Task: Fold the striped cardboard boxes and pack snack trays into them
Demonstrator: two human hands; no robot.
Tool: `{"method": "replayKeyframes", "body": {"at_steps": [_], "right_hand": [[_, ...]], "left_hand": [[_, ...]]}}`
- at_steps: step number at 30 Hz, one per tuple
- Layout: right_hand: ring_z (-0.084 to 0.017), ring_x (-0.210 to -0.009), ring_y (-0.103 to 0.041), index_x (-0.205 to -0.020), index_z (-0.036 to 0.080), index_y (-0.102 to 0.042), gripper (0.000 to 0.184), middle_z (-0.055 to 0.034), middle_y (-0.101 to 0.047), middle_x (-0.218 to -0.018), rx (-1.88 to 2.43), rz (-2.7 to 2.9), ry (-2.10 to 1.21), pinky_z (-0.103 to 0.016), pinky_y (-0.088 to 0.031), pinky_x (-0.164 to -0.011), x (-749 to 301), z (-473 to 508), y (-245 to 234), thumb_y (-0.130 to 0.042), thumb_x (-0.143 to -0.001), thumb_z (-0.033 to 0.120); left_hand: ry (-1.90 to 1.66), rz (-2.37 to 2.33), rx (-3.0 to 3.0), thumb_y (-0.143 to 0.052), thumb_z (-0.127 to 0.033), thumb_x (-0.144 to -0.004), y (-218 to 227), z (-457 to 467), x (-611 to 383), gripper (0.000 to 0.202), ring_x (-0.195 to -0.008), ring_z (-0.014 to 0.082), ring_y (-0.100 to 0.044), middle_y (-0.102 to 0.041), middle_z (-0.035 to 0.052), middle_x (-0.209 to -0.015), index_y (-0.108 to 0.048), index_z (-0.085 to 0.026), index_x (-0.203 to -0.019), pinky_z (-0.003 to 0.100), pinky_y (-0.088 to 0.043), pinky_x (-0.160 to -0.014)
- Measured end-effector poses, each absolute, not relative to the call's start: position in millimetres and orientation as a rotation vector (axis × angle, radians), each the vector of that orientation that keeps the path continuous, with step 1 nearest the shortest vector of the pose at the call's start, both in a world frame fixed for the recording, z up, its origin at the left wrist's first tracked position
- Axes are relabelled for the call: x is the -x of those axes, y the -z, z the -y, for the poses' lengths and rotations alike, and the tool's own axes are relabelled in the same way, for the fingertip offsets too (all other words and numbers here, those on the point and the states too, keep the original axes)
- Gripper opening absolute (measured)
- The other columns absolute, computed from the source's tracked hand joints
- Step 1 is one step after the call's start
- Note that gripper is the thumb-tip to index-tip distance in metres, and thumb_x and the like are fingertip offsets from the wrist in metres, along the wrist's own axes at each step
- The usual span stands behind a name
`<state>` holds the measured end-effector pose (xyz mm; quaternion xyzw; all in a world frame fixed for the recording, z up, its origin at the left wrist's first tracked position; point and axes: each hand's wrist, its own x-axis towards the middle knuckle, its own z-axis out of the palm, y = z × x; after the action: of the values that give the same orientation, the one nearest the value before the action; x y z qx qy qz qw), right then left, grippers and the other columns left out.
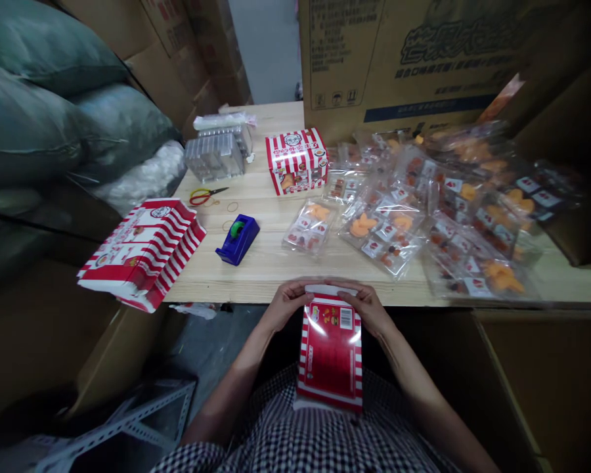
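Between my two hands is a red-and-white striped cardboard box [331,348], with a barcode near its upper end. It hangs in front of the table's near edge, its lower end close to my checked clothing. My left hand [286,303] grips its upper left corner, thumb on the near face. My right hand [368,306] pinches the upper right corner in the same way. The fingers behind the box are partly hidden. Beyond my hands, a clear packet of toy food pieces [309,226] lies on the table, and a formed striped box [298,163] stands farther back.
A stack of flat striped boxes [140,243] overhangs the table's left edge. Nearby are a blue tape dispenser [238,242], scissors [207,195] and clear plastic trays [214,156]. Clear packets [473,223] are heaped at right, before a large carton [398,59]. Sacks [44,125] fill the left.
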<state>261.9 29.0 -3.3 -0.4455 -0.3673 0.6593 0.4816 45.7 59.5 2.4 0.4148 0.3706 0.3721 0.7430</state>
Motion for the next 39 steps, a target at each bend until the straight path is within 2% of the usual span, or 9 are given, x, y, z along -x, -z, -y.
{"method": "replayKeyframes", "body": {"at_steps": [4, 7, 12, 16, 21, 25, 28, 32, 39], "right_hand": [[-0.033, -0.116, -0.067, -0.093, 0.026, -0.082, 0.030, -0.0073, -0.077, -0.114, 1.077, 0.886, -1.636, -0.050, -0.050, -0.103, -268.3, -21.7, 6.1, -0.083, -0.073, 0.049], [-0.030, -0.116, -0.067, -0.099, 0.026, -0.081, 0.030, -0.0068, -0.075, -0.120, 1.064, 0.904, -1.725, -0.048, -0.050, -0.103, -274.9, -11.9, -0.2, -0.079, -0.078, 0.048], [-0.028, -0.119, -0.065, -0.100, 0.027, -0.080, 0.026, -0.0069, -0.073, -0.123, 1.120, 0.935, -1.679, -0.045, -0.047, -0.106, -275.6, 1.0, -8.4, -0.073, -0.086, 0.048], [-0.027, -0.117, -0.067, -0.113, 0.029, -0.076, 0.032, -0.0060, -0.073, -0.123, 1.144, 1.008, -1.642, -0.044, -0.048, -0.103, -277.5, -2.8, -15.2, -0.075, -0.085, 0.044], [-0.025, -0.098, -0.073, -0.108, 0.028, -0.078, 0.029, -0.0049, -0.079, -0.106, 1.134, 1.150, -1.736, -0.040, -0.055, -0.089, -286.7, -20.7, -22.5, -0.072, -0.087, 0.046], [-0.023, -0.098, -0.073, -0.110, 0.027, -0.077, 0.028, -0.0045, -0.078, -0.111, 1.103, 1.194, -1.730, -0.038, -0.055, -0.088, -288.5, -31.3, -24.7, -0.070, -0.088, 0.044], [-0.023, -0.096, -0.073, -0.107, 0.025, -0.078, 0.029, -0.0056, -0.077, -0.113, 1.100, 1.172, -1.734, -0.038, -0.056, -0.087, -287.7, -34.5, -26.2, -0.073, -0.085, 0.045], [-0.023, -0.093, -0.073, -0.103, 0.023, -0.079, 0.031, -0.0064, -0.079, -0.107, 1.123, 1.158, -1.727, -0.037, -0.055, -0.086, -286.5, -33.7, -24.7, -0.076, -0.082, 0.045], [-0.021, -0.080, -0.071, -0.090, 0.023, -0.079, 0.025, -0.0035, -0.078, -0.087, 1.218, 1.133, -1.617, -0.034, -0.054, -0.078, -283.9, -22.8, -19.2, -0.080, -0.077, 0.045]], "left_hand": [[-0.804, -0.841, -0.928, -0.079, -0.032, -0.076, 1.1, -55.5, -43.3, 0.030, -0.103, 0.0278, -0.071, -0.077, 0.0121, -0.109, -0.080, -0.017, -0.101, 0.039, -0.051, -0.094], [-0.814, -0.876, -0.949, -0.079, -0.030, -0.076, 2.3, -50.8, -39.1, 0.021, -0.108, 0.0286, -0.069, -0.076, 0.0118, -0.113, -0.081, -0.018, -0.093, 0.041, -0.050, -0.098], [-0.749, -0.830, -1.057, -0.073, -0.035, -0.083, -9.8, -45.1, -36.1, 0.023, -0.125, 0.0289, -0.061, -0.068, 0.0119, -0.130, -0.079, -0.020, -0.100, 0.041, -0.046, -0.104], [-0.711, -0.879, -1.133, -0.069, -0.038, -0.088, -18.9, -50.5, -37.7, 0.025, -0.108, 0.0264, -0.069, -0.075, 0.0124, -0.115, -0.079, -0.018, -0.100, 0.038, -0.050, -0.096], [-0.567, -0.817, -1.229, -0.073, -0.034, -0.084, -21.3, -71.2, -37.5, 0.035, -0.102, 0.0249, -0.071, -0.076, 0.0110, -0.114, -0.075, -0.021, -0.116, 0.034, -0.053, -0.088], [-0.542, -0.833, -1.264, -0.072, -0.038, -0.085, -23.1, -83.1, -40.8, 0.030, -0.083, 0.0224, -0.073, -0.079, 0.0103, -0.097, -0.079, -0.018, -0.106, 0.030, -0.054, -0.075], [-0.555, -0.859, -1.258, -0.073, -0.039, -0.083, -25.2, -84.1, -44.8, 0.031, -0.077, 0.0207, -0.072, -0.079, 0.0100, -0.091, -0.079, -0.015, -0.102, 0.028, -0.052, -0.070], [-0.549, -0.924, -1.336, -0.071, -0.040, -0.085, -27.3, -78.9, -46.1, 0.034, -0.076, 0.0200, -0.071, -0.079, 0.0101, -0.090, -0.079, -0.012, -0.103, 0.026, -0.052, -0.069], [-0.531, -0.895, -1.577, -0.055, -0.039, -0.097, -34.8, -64.7, -40.8, 0.035, -0.089, 0.0206, -0.071, -0.078, 0.0088, -0.100, -0.076, -0.017, -0.113, 0.027, -0.053, -0.075]]}}
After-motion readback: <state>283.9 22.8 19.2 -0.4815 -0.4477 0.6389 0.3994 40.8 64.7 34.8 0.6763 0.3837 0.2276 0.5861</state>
